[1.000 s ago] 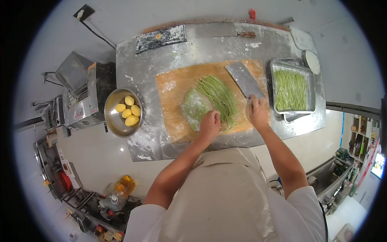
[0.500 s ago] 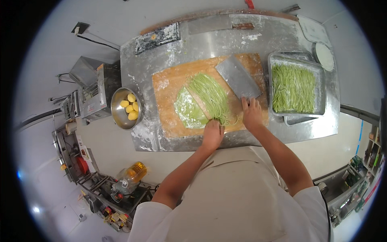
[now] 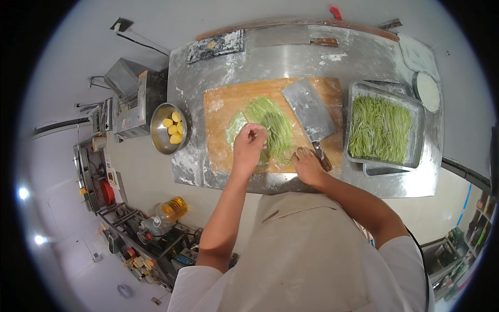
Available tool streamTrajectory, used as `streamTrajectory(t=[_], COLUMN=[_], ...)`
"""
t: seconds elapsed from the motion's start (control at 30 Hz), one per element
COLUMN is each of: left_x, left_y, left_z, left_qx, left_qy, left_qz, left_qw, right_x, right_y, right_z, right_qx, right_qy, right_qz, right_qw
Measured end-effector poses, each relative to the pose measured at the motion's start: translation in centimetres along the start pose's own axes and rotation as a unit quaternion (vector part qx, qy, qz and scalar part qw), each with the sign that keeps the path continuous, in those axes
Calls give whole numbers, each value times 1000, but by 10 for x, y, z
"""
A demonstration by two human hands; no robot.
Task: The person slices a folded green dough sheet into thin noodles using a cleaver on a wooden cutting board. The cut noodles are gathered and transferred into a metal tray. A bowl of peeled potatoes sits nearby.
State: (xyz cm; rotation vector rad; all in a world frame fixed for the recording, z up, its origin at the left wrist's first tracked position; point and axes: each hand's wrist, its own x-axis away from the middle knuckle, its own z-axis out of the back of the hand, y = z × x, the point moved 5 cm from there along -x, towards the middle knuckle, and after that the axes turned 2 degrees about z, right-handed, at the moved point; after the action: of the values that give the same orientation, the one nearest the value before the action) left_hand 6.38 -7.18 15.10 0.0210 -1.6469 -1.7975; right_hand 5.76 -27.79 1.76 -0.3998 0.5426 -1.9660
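Left hand [image 3: 249, 147] is over the green dough sheet [image 3: 235, 126] and its cut edge, fingers curled in, thumb near the fingertips, almost closed; can't tell if it pinches a strand. Right hand [image 3: 309, 165] is low at the near edge of the wooden board [image 3: 218, 140], fingers half bent, just beside the cleaver [image 3: 313, 113] handle; can't tell if it has hold of anything.

Cut green noodles [image 3: 276, 126] fan out mid-board, right of the sheet, which is partly hidden by the left hand. Cleaver lies flat on the board's right half, blade toward the far edge, handle toward the near edge.

Board sits mid-counter, on floury steel [image 3: 189, 99]. Counter's right edge: metal tray [image 3: 422, 136] of green noodles [image 3: 379, 130], round white-topped container [image 3: 428, 92] by its far right corner. Left edge: steel bowl [image 3: 159, 138], yellow oval pieces [image 3: 176, 138] inside. Far edge: second knife [image 3: 283, 36], dark floury slab [image 3: 218, 48] near the far left corner.
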Motion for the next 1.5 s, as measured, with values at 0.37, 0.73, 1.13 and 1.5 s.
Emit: streamTrajectory(t=[0.37,0.73,1.13,1.5], left_x=[-41,-9,-10,-2], left_y=[58,-111,-120,-152], left_z=[16,-7,19,36], left_qx=[66,-225,-144,-40], left_qy=[42,-18,41,25], left_qz=[-73,-18,13,76], left_qw=[994,974,989,996], right_x=[-83,-74,-33,-31], right_y=[16,24,4,0], right_z=[76,42,7,42], right_qx=[-477,-100,0,-326], right_qy=[81,-24,-116,-15], right_qz=[-236,-215,-108,-214], right_qw=[843,971,987,921])
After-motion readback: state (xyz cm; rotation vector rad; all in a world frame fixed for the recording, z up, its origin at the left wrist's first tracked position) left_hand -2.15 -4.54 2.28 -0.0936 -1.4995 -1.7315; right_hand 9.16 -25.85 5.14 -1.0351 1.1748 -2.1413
